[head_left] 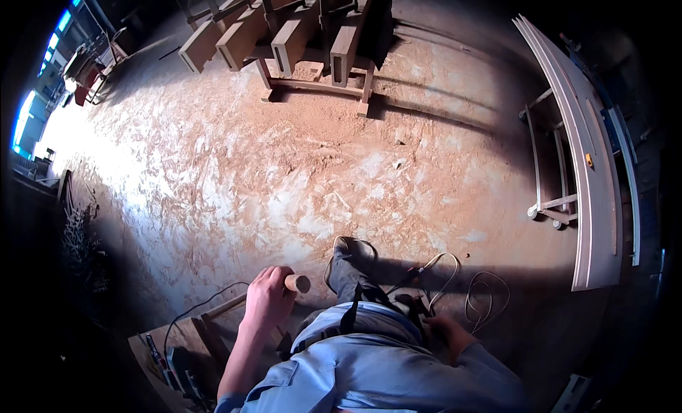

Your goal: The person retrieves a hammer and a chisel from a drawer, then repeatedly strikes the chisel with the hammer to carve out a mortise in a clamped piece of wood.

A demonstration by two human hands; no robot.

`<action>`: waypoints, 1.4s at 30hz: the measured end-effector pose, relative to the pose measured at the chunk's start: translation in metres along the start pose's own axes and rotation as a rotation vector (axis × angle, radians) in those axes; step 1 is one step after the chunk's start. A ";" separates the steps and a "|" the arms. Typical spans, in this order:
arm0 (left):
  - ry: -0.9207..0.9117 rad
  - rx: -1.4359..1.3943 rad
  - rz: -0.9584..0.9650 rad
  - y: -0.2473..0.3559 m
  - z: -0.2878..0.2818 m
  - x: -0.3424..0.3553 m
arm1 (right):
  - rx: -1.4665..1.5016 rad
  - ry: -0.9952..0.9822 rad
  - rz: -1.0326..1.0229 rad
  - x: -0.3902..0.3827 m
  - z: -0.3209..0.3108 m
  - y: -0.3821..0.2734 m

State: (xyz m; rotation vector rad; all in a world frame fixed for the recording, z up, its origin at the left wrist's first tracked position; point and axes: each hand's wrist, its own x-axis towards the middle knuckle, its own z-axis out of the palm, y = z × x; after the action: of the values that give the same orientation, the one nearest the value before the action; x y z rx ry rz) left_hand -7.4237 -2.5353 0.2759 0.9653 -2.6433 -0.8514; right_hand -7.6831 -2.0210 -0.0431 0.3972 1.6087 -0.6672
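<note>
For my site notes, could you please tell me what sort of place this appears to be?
Probably a woodworking shop: clamped beams, what looks like sawdust across the floor, and long boards on a cart.

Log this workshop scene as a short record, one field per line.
Left hand: closed around a pale wooden piece with a round end
Right hand: low beside the body; grip unclear
Ahead: four long, pale wooden beams with dark metal clamps, on a brown wooden stand
Far right: long, flat, pale panels on a wheeled frame; small yellow object on top
Floor: scattered pale sawdust; thin, looped, pale cord near right hand
</note>
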 end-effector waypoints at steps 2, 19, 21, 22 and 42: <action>-0.052 -0.020 0.075 0.004 -0.013 0.068 | -0.221 0.223 -0.061 -0.001 0.016 -0.084; -0.414 -0.087 0.948 -0.029 0.009 0.445 | 0.201 0.512 0.008 -0.088 0.204 -0.372; -0.546 -0.162 1.088 -0.030 0.005 0.475 | 0.339 0.521 0.081 -0.087 0.252 -0.348; -0.600 -0.155 1.126 -0.033 0.005 0.485 | 0.472 0.488 0.108 -0.088 0.276 -0.338; -1.044 0.145 1.539 -0.040 0.036 0.486 | 0.992 0.481 0.255 0.016 0.665 -0.292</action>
State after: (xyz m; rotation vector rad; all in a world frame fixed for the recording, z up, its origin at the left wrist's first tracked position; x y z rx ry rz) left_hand -7.7883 -2.8563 0.2196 -1.8458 -2.8755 -0.6930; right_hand -7.3452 -2.6636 -0.0330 1.5538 1.5155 -1.2077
